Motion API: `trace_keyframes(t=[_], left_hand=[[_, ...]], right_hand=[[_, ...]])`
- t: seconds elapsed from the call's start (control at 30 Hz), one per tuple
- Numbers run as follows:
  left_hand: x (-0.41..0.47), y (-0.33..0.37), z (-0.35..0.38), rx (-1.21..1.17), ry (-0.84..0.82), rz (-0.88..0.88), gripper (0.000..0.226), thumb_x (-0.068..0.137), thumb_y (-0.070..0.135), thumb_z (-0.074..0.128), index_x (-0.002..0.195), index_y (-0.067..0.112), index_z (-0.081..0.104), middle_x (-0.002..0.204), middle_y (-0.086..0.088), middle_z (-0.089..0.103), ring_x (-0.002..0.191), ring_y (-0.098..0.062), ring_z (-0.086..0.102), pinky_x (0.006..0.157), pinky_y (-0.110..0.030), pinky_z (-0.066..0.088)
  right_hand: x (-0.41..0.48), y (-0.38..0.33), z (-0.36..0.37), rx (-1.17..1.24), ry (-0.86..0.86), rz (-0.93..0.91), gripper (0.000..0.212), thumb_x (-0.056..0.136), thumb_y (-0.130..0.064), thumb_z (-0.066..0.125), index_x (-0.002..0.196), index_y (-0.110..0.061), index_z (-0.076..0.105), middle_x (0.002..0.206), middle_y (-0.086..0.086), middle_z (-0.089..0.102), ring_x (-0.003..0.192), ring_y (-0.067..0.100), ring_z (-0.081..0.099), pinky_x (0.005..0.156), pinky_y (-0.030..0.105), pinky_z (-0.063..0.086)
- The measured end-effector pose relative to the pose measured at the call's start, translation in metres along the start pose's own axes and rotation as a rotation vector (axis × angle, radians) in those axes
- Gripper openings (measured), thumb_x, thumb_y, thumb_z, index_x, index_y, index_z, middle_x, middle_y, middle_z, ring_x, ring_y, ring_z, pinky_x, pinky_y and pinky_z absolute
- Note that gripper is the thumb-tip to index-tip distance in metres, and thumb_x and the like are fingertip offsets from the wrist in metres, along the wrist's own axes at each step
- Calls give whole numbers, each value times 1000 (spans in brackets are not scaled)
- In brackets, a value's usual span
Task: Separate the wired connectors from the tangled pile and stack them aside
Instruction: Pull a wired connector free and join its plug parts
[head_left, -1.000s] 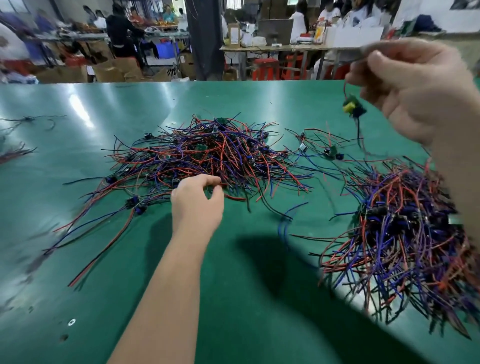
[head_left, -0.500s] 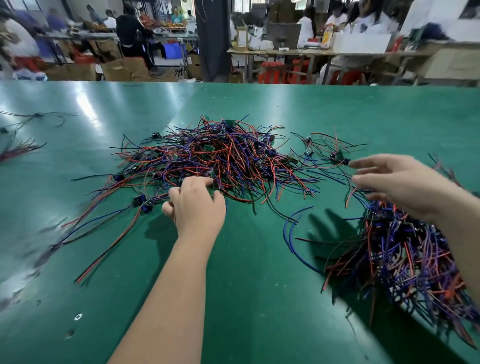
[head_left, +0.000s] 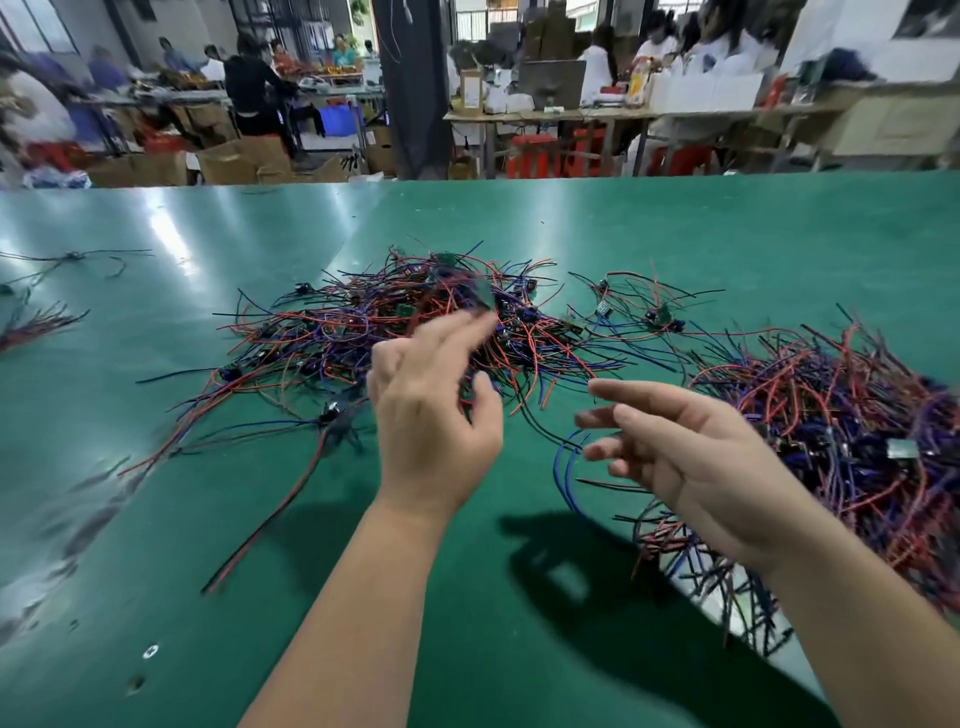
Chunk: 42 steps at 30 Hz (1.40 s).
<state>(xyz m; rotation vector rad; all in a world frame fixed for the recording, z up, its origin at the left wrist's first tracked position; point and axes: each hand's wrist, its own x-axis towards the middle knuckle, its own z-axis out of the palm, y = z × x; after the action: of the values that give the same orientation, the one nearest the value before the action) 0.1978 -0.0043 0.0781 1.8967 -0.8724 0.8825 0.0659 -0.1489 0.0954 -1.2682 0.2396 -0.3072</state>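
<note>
Centre of green bench (head_left: 519, 649): tangled pile of red, blue and black wired connectors (head_left: 415, 332); second wire heap (head_left: 857, 441) right. Right hand (head_left: 691, 457) spread, empty. Left hand (head_left: 431, 415) half-curled above pile (blurred; grip unclear).

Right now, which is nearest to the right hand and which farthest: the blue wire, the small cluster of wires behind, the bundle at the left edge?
1. Blue wire, just left of the right hand.
2. Small cluster, farther back.
3. Bundle, far left edge.
</note>
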Motion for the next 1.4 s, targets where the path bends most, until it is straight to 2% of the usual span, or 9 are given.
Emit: trace_keyframes(t=[0.13, 0.33, 0.47, 0.63, 0.83, 1.0, 1.17, 1.27, 1.4], left_hand=[[-11, 16, 10, -77, -183, 111, 35, 68, 4, 63, 91, 28, 75, 99, 17, 69, 88, -20, 56, 79, -46, 38], [-14, 26, 16, -408, -313, 166, 38, 66, -14, 61, 90, 12, 74, 94, 10, 68, 88, -10, 65, 79, -38, 53], [-20, 35, 13, -582, -399, -73, 46, 77, -1, 65, 107, 32, 58, 89, 13, 68, 64, -11, 64, 57, -13, 46], [-21, 39, 13, -788, -477, -368, 12, 76, 19, 73, 84, 27, 69, 73, 0, 71, 56, -20, 67, 58, -36, 58], [-21, 40, 12, -909, -640, -468, 3, 76, 20, 73, 73, 18, 73, 72, -7, 73, 58, -17, 65, 58, -30, 57], [-8, 6, 7, -343, -472, -417, 10, 87, 23, 67, 78, 21, 71, 71, 4, 70, 61, -5, 61, 61, -20, 48], [-6, -41, 2, 410, -530, -684, 48, 87, 33, 60, 133, 26, 47, 144, -10, 34, 122, -31, 37, 100, -41, 33], [-11, -50, 1, 534, -582, -820, 62, 86, 47, 58, 140, 26, 35, 154, -19, 11, 137, -37, 15, 111, -48, 17], [-11, -58, 0, 656, -600, -854, 58, 87, 58, 48, 132, 21, 46, 151, -19, 24, 136, -36, 20, 111, -49, 14]], right_hand=[[4, 5, 7, 159, -1, 26, 53, 71, -21, 62, 124, -20, 56, 97, 9, 67, 69, 18, 65, 55, 21, 45], [5, 3, 4, 218, 151, -20, 27, 65, -15, 67, 92, -16, 63, 76, 5, 69, 61, 11, 65, 52, 16, 49], [4, -3, -5, 226, 219, -125, 16, 64, -11, 68, 73, -19, 57, 80, 3, 72, 70, 15, 71, 53, 17, 49], [3, -10, -22, 335, 239, -192, 23, 66, -1, 59, 78, -19, 50, 92, 9, 73, 75, 21, 71, 56, 18, 50], [0, -11, -26, 318, 180, -237, 29, 68, 1, 55, 89, -19, 53, 99, 7, 73, 78, 20, 70, 59, 19, 50], [22, -29, -33, 189, 272, -213, 22, 76, 9, 58, 85, -10, 59, 83, 9, 71, 75, 19, 71, 56, 17, 50], [103, -77, -51, -394, 479, -301, 29, 83, 1, 67, 108, -10, 60, 92, 4, 67, 89, 22, 68, 73, 27, 56], [135, -88, -67, -663, 451, -36, 67, 86, -16, 69, 143, -18, 36, 124, 13, 56, 106, 31, 60, 86, 40, 54], [131, -68, -65, -726, 390, 105, 70, 87, -11, 67, 146, -20, 31, 145, 11, 38, 113, 29, 51, 75, 34, 52]])
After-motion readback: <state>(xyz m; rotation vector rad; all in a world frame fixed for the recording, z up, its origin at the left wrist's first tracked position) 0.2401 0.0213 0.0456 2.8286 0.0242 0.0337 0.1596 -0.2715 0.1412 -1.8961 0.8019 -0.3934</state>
